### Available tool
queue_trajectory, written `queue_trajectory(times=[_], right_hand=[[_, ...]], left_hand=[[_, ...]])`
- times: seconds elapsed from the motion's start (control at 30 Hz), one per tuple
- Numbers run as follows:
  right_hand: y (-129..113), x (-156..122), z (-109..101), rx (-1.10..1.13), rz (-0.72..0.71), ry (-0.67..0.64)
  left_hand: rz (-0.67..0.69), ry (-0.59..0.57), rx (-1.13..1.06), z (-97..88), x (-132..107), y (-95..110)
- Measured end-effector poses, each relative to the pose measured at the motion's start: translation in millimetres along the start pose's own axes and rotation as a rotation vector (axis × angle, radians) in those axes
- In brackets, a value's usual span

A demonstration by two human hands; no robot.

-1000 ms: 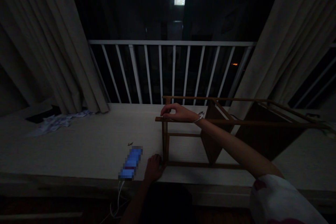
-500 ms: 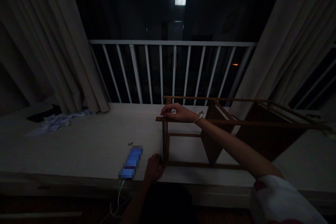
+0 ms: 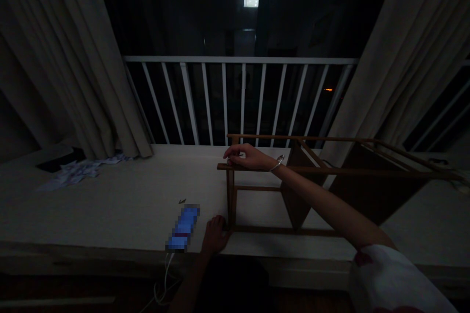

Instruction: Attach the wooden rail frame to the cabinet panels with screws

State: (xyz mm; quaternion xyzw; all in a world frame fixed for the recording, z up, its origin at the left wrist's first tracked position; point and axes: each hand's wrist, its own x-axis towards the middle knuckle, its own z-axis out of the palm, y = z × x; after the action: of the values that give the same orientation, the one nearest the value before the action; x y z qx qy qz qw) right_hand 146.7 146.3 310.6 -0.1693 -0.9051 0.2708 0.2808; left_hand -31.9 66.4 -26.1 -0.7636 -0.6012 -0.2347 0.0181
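Note:
A brown wooden shelf rack (image 3: pixel 264 230) lies on its side on the pale window ledge. My right hand (image 3: pixel 253 157), with a bracelet at the wrist, is at the end of its upper near rail (image 3: pixel 301 170). Thumb and fingers are pinched together there. A thin dark sliver shows by the fingers, too small and dim to name. Low down, my left hand (image 3: pixel 215 234) is closed at the end of the rack's bottom rail, its fingers curled and partly in shadow. Close to its left lies a lit phone (image 3: pixel 182 227), its screen blurred.
A white cable (image 3: pixel 167 274) runs from the phone over the ledge (image 3: pixel 128 215) edge. Small bits (image 3: pixel 182 201) lie beyond the phone. Crumpled papers (image 3: pixel 79 171) rest at the left by the curtain (image 3: pixel 106 83). White railings (image 3: pixel 242 60) stand behind the rack. The room is dim.
The fingers of my right hand have shifted slightly at the rail end. My left hand, the rack and the phone stay in place.

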Motion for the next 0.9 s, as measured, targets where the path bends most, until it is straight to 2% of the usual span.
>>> queue_trajectory(times=[0.17,0.4,0.7,0.9], right_hand=[[-0.6,0.7,0.3,-0.062,0.008,-0.013],[-3.7,1.7,-1.3,-0.115,-0.073,0.014],[-1.6,0.6,-0.8,-0.069,0.004,-0.018],[2.5,2.6,-1.5,-0.103,-0.087,-0.005]], left_hand=[[0.006,0.009,0.012,-0.1,-0.7,0.0],[0.006,0.001,0.0,-1.5,-0.4,0.9],[-0.007,0.008,-0.019,-6.4,0.1,3.4],[-0.004,0.017,-0.029,-6.4,-0.4,3.6]])
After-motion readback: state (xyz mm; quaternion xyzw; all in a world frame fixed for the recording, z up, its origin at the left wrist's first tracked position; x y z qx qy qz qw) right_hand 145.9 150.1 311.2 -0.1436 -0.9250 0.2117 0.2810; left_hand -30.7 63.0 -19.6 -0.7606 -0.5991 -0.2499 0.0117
